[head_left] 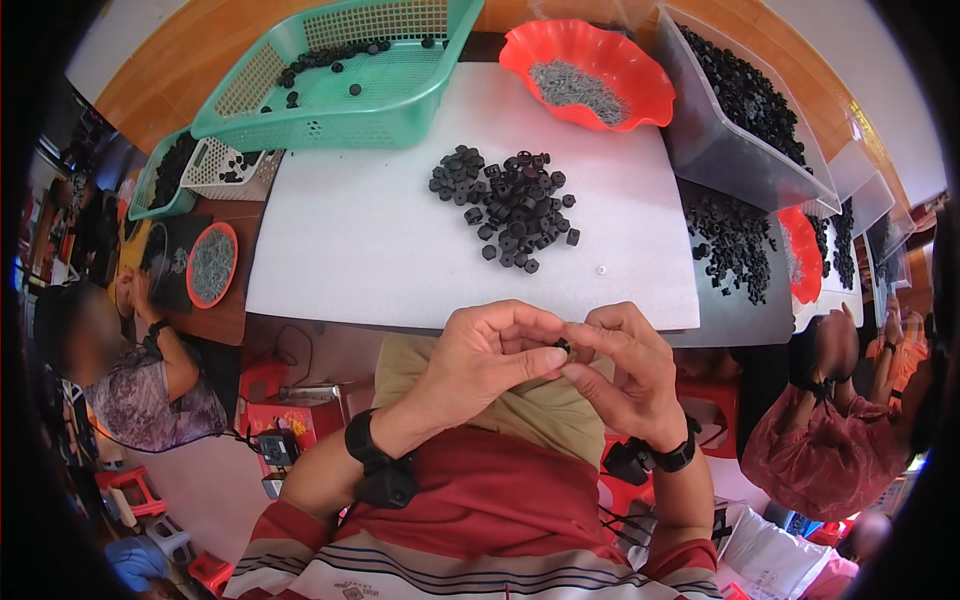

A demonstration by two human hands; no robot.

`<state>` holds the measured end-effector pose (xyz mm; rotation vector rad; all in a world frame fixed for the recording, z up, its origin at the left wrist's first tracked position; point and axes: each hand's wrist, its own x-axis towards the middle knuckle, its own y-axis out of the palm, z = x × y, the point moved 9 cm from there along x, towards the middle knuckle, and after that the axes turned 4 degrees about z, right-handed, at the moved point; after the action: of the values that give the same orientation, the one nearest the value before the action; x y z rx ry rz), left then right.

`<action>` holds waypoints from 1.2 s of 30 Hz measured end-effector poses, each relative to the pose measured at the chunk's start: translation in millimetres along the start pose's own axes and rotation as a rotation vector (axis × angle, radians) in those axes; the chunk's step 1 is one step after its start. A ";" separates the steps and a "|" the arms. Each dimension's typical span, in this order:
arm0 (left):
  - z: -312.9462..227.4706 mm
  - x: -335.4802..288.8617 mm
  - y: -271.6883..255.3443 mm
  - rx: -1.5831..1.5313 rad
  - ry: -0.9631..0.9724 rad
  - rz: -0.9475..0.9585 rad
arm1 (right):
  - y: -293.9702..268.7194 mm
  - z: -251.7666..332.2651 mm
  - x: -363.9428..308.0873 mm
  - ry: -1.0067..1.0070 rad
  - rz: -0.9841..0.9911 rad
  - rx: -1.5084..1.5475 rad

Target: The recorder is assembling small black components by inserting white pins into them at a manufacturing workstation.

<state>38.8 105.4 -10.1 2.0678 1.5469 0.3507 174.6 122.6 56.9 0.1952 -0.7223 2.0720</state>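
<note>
Just beyond my lap, at the near edge of the white board [340, 250], my two hands meet fingertip to fingertip. My left hand [500, 350] pinches a small black round part [562, 346] between thumb and fingers. Closed against the same part is my right hand [630, 375], its thumb and forefinger touching it; whether a tiny pin is also in those fingers is hidden. Ahead on the board lies a heap of small black cylindrical parts [520, 205]. A red wavy-rimmed bowl [655, 88] of small grey metal pins [580, 90] stands behind the heap.
A green basket [330, 132] with scattered black parts stands back left. At back right, a clear bin [720, 150] brims with black parts; more black parts [735, 245] lie spread below it. One tiny pale piece [601, 269] rests on the board. People sit at both sides.
</note>
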 end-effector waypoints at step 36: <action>28.9 6.4 17.2 -0.318 -0.125 0.022 | -8.3 -4.5 -23.3 -0.109 -0.254 -0.032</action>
<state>69.2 100.5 -25.1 1.8241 1.3029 0.4359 195.4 112.0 47.4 0.3650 -0.7544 1.8178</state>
